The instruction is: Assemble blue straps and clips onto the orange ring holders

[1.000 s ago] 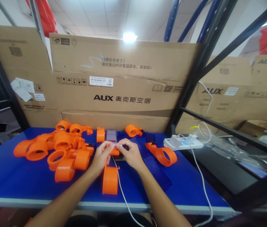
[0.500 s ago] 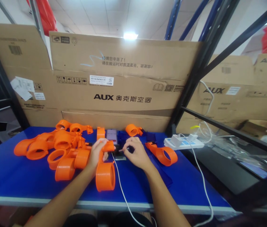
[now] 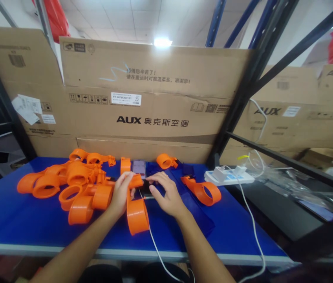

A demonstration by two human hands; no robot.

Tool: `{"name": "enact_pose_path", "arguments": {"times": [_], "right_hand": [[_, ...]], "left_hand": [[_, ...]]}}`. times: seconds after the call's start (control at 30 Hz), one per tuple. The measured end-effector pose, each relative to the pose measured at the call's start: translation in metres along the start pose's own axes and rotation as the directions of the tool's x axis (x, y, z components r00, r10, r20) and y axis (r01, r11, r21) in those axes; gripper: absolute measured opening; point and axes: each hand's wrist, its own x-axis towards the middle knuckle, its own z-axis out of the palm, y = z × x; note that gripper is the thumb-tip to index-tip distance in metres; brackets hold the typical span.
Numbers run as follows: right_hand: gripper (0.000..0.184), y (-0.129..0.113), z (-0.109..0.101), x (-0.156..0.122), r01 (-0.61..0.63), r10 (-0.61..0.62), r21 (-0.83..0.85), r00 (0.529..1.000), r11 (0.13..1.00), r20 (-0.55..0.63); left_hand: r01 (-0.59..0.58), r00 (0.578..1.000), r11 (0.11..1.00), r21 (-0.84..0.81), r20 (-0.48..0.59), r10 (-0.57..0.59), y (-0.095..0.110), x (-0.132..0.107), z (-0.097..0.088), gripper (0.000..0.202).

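Observation:
My left hand (image 3: 122, 193) is closed round the top of an orange plastic ring bracket (image 3: 137, 214) that stands on the blue table (image 3: 22, 224). My right hand (image 3: 166, 193) lies just to its right, fingers stretched over a small dark device (image 3: 146, 192) on the table. A white cable (image 3: 157, 251) runs from that device toward me over the table's front edge. A phone (image 3: 139, 166) lies just behind the hands.
A heap of several orange ring brackets (image 3: 75, 184) fills the left of the table; single orange brackets (image 3: 202, 191) lie at right. A white power strip (image 3: 228, 177) sits at the far right. Cardboard boxes (image 3: 143, 102) wall the back. Black shelf posts (image 3: 243, 86) stand right.
My left hand lifted the orange bracket off the dark device and moved it left, then set it upright. My right hand opened and came flat onto the device.

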Motion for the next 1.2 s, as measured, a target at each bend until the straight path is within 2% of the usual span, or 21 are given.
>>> {"name": "enact_pose_path", "arguments": {"times": [0.1,0.17,0.2,0.3,0.4,0.47,0.53,0.6,0.7,0.8,0.87,0.9,0.97,1.03,1.1,1.2], "right_hand": [[0.049,-0.023,0.002,-0.011,0.067,-0.076,0.112,0.994,0.991,0.076],[0.072,-0.036,0.006,-0.024,0.048,-0.060,0.071,0.981,0.996,0.182],[0.074,-0.041,0.009,-0.031,0.024,-0.034,0.055,0.980,0.998,0.195],[0.071,-0.048,0.011,-0.051,-0.034,0.023,0.082,0.992,0.996,0.123],[0.068,-0.048,0.003,-0.063,-0.077,0.086,0.183,0.995,0.980,-0.041],[0.067,-0.048,-0.004,-0.065,-0.134,0.170,0.247,0.977,0.960,-0.130],[0.068,-0.050,-0.008,-0.065,-0.191,0.242,0.315,0.962,0.930,-0.130],[0.068,-0.055,-0.006,-0.062,-0.234,0.276,0.380,0.959,0.895,-0.060],[0.067,-0.065,0.007,-0.056,-0.248,0.254,0.398,0.966,0.883,0.040],[0.065,-0.076,0.027,-0.050,-0.233,0.202,0.377,0.972,0.896,0.120],[0.065,-0.082,0.041,-0.047,-0.255,0.194,0.410,0.964,0.876,0.184],[0.066,-0.085,0.047,-0.045,-0.275,0.198,0.431,0.956,0.859,0.216],[0.068,-0.089,0.057,-0.044,-0.326,0.217,0.464,0.937,0.824,0.273],[0.067,-0.090,0.062,-0.044,-0.365,0.232,0.490,0.921,0.792,0.312],[0.066,-0.090,0.063,-0.046,-0.376,0.242,0.515,0.919,0.770,0.310],[0.068,-0.088,0.061,-0.047,-0.380,0.266,0.518,0.922,0.766,0.283]], "left_hand": [[-0.017,1.000,0.999,-0.045,-0.026,0.016,0.001,-0.001,0.006,0.043],[-0.030,0.999,0.998,-0.048,-0.036,0.028,0.003,-0.002,0.010,0.045],[-0.030,0.999,0.999,-0.030,-0.030,0.029,0.004,-0.004,0.012,0.046],[-0.052,0.997,0.993,0.106,0.058,0.046,0.013,-0.019,0.016,0.046],[-0.163,0.971,0.953,0.257,0.213,0.109,0.035,-0.045,0.011,0.045],[-0.316,0.926,0.859,0.404,0.327,0.187,0.055,-0.060,-0.002,0.050],[-0.450,0.886,0.709,0.543,0.374,0.276,0.072,-0.065,-0.022,0.053],[-0.461,0.888,0.632,0.623,0.320,0.331,0.081,-0.061,-0.047,0.050],[-0.409,0.909,0.647,0.643,0.229,0.347,0.080,-0.046,-0.079,0.034],[-0.428,0.892,0.587,0.687,0.215,0.398,0.075,-0.037,-0.094,0.013],[-0.475,0.850,0.452,0.755,0.261,0.458,0.076,-0.036,-0.096,0.007],[-0.500,0.820,0.340,0.797,0.308,0.482,0.079,-0.036,-0.095,0.008],[-0.516,0.754,0.060,0.855,0.419,0.505,0.087,-0.039,-0.095,0.014],[-0.477,0.703,-0.171,0.862,0.491,0.515,0.099,-0.043,-0.095,0.021],[-0.434,0.662,-0.266,0.861,0.505,0.554,0.113,-0.048,-0.096,0.022],[-0.420,0.599,-0.314,0.852,0.520,0.609,0.138,-0.053,-0.097,0.022]]}}
